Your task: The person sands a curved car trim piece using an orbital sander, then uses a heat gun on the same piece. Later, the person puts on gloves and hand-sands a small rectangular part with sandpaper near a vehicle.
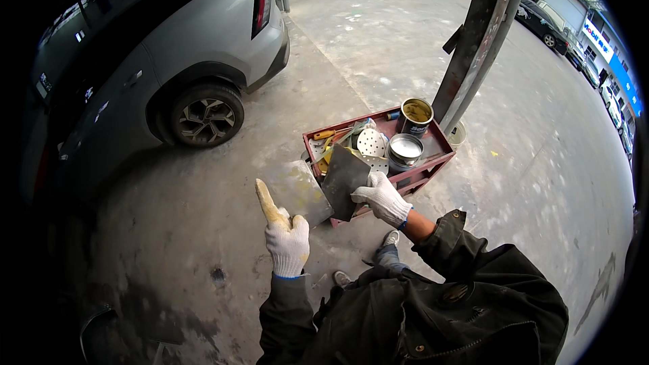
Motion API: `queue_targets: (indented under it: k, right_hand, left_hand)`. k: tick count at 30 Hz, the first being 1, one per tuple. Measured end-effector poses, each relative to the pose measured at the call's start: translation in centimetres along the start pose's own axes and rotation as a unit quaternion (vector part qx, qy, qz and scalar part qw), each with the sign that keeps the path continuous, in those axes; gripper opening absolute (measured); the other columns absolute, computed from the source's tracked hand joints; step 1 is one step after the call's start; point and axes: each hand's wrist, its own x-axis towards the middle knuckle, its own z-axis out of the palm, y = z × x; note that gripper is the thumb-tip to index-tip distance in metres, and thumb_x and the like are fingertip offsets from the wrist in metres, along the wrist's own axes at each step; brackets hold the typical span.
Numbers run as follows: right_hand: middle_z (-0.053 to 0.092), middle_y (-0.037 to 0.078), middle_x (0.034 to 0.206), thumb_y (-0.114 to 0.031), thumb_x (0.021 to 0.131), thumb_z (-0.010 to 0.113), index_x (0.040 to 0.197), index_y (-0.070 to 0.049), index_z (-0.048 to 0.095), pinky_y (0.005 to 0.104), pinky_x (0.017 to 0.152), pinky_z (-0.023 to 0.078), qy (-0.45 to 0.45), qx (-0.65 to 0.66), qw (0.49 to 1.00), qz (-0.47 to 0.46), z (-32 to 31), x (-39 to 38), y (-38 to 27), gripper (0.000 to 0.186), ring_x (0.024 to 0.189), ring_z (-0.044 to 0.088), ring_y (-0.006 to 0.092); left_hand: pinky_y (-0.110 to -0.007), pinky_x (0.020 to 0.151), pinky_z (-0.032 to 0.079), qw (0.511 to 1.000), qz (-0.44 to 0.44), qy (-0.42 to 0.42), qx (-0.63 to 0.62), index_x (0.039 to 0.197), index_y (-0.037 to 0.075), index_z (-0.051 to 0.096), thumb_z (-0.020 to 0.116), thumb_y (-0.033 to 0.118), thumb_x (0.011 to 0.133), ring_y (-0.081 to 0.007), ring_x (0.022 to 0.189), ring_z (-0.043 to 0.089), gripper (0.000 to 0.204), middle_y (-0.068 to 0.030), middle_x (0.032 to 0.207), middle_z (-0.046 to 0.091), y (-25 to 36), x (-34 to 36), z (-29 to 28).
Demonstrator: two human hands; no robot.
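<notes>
White knit gloves with yellowish stains cover both hands. My left hand [287, 247] is at the lower corner of a thin grey plate [295, 192] smeared with yellowish residue. Its index finger points out along the plate's left edge, and its thumb lies at the near edge; the other fingers are hidden. My right hand [383, 199] grips a dark, flat rectangular sheet [346, 182] by its right side. The sheet tilts over the plate's right edge; whether the two touch, I cannot tell. Both are held above the floor, in front of a red tool trolley [439, 160].
On the trolley stand an open can [416, 113] with yellowish contents and a silver-lidded tin [405, 149], beside perforated discs [371, 142] and an orange-handled tool [324, 134]. A metal post [473, 47] rises behind. A silver car [203, 34] is parked at left.
</notes>
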Motion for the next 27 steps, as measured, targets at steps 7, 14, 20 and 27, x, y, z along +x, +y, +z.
queue_targets:
  k: [7, 14, 20, 27]
  right_hand:
    - [0.055, -0.003, 0.065, -0.006, 0.080, 0.060, 0.072, -0.001, 0.056, 0.0278, 0.053, 0.040, 0.061, 0.064, 0.994, -0.058, -1.6, -0.6, -0.5, 0.010, 0.058, 0.048, 0.0075]
    - [0.063, 0.006, 0.069, -0.037, 0.088, 0.071, 0.090, 0.005, 0.068, 0.0320, 0.062, 0.050, -0.021, -0.077, 0.991, -0.104, 1.6, -1.3, -0.7, 0.042, 0.062, 0.057, 0.0112]
    - [0.072, 0.011, 0.091, -0.030, 0.094, 0.068, 0.110, 0.003, 0.067, 0.0313, 0.073, 0.052, -0.030, -0.051, 0.994, -0.096, 3.2, -2.0, -1.1, 0.036, 0.078, 0.061, 0.0102]
    - [0.069, 0.022, 0.088, -0.032, 0.092, 0.068, 0.105, 0.005, 0.065, 0.0364, 0.072, 0.051, 0.098, -0.101, 0.987, -0.072, 3.6, -2.2, -1.4, 0.039, 0.077, 0.068, 0.0258]
  left_hand:
    - [-0.025, 0.059, 0.053, 0.997, 0.006, 0.031, -0.076, 0.157, 0.005, 0.023, 0.047, -0.008, 0.077, -0.0125, 0.077, 0.064, 0.084, -0.0110, 0.105, 0.067, -1.5, 0.7, 0.6]
    - [-0.027, 0.078, 0.049, 0.996, -0.020, -0.076, -0.039, 0.117, -0.006, 0.060, 0.056, -0.005, 0.080, -0.0145, 0.083, 0.062, 0.037, -0.0063, 0.093, 0.066, -2.0, -0.6, 2.0]
    - [-0.031, 0.077, 0.051, 0.945, -0.040, -0.060, -0.318, 0.112, -0.006, 0.066, 0.061, 0.005, 0.091, -0.0155, 0.082, 0.065, 0.025, -0.0067, 0.091, 0.071, -0.5, -0.6, 3.0]
    - [-0.033, 0.074, 0.053, 1.000, -0.003, -0.019, 0.014, 0.104, -0.007, 0.070, 0.072, 0.016, 0.091, -0.0196, 0.081, 0.071, 0.026, -0.0152, 0.089, 0.075, 0.5, 0.3, 3.0]
